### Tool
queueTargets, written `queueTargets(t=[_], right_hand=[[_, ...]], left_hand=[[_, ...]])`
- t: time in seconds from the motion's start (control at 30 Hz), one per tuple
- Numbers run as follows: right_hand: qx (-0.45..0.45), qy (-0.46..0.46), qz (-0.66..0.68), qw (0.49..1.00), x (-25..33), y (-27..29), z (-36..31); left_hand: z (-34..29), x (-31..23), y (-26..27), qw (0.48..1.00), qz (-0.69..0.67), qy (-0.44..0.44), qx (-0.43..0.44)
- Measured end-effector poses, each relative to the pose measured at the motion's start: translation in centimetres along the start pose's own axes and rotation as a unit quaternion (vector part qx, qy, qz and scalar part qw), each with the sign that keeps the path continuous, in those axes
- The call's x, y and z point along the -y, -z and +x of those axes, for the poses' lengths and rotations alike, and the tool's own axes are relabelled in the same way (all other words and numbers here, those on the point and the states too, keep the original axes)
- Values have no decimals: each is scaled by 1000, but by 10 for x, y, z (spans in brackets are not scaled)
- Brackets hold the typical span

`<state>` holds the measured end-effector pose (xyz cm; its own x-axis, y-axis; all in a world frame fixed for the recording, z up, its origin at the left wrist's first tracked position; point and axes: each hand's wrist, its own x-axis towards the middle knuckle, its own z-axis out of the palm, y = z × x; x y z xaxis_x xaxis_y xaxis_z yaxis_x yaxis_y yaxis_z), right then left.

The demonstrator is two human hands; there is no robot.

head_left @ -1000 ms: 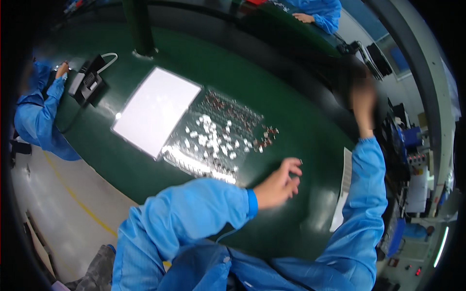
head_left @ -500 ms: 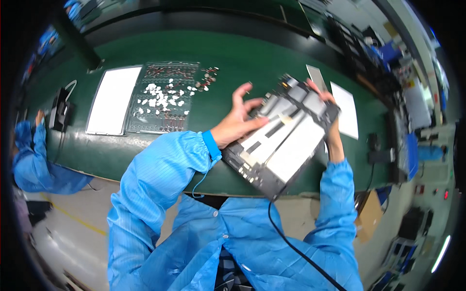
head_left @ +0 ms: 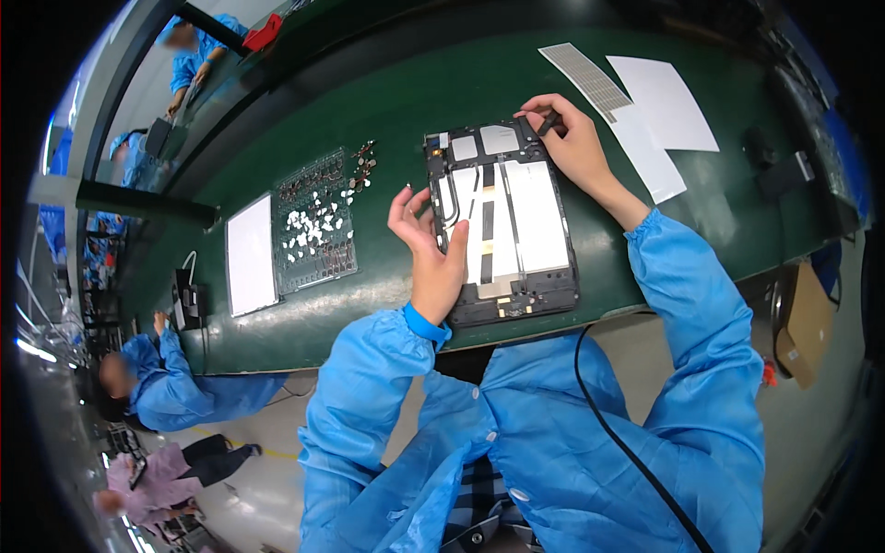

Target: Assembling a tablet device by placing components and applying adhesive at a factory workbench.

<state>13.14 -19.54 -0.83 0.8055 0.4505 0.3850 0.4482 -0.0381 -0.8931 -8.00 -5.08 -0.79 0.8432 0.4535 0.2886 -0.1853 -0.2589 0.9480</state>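
An opened tablet, back off, lies on the green bench before me, its white panels, dark frame and cables showing. My left hand rests at its left edge, thumb laid on the frame and the other fingers apart and slightly curled. Something tiny shows at a fingertip, too small to name. At the tablet's far right corner my right hand is closed, with a small black piece between thumb and fingers. Whether that piece is joined to the tablet cannot be seen.
Left of the tablet lie a clear tray with small white pieces and round parts, and a white sheet. Right are a label sheet and white paper. A black cable crosses my lap. A co-worker sits at left.
The tablet has gone from tilted and held up to lying on the bench. My right hand has shifted from its right side to the far corner. The view has turned.
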Motion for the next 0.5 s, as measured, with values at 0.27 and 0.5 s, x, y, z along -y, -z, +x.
queueTargets(t=[0.27,0.5], right_hand=[[-46,138,30,989,13,5,-10],[56,256,-46,964,26,6,-20]], left_hand=[[27,-25,8,997,-26,13,69],[63,-40,-21,983,-106,72,132]])
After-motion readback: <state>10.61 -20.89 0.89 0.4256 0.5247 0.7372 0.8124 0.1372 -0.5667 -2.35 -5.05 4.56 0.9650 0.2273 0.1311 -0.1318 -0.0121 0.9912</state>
